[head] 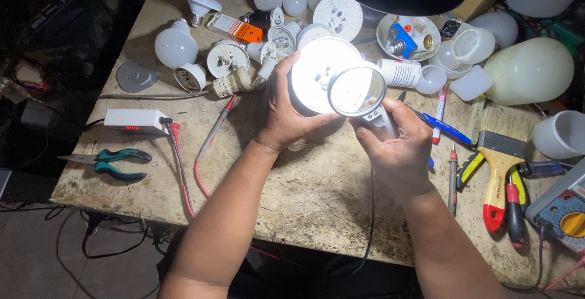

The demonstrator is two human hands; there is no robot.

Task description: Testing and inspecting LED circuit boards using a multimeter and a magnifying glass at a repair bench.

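Note:
My left hand (284, 111) grips a round open lamp body (312, 72) whose bright white disc faces up at me. My right hand (397, 147) holds a lit magnifying glass (357, 90) by its handle, the round lens hovering over the right part of the disc. Both hands are above the middle of a worn wooden bench (317, 195). A thin dark cable (372, 214) runs down from under my right hand.
Several loose bulbs and bulb parts (177, 44) lie at the back. Green pliers (113, 160) and a white box (134, 120) with red probe leads sit left. A paintbrush (499, 171), screwdrivers, a blue pen (448, 127), a multimeter (563, 214) and white domes (527, 70) crowd the right.

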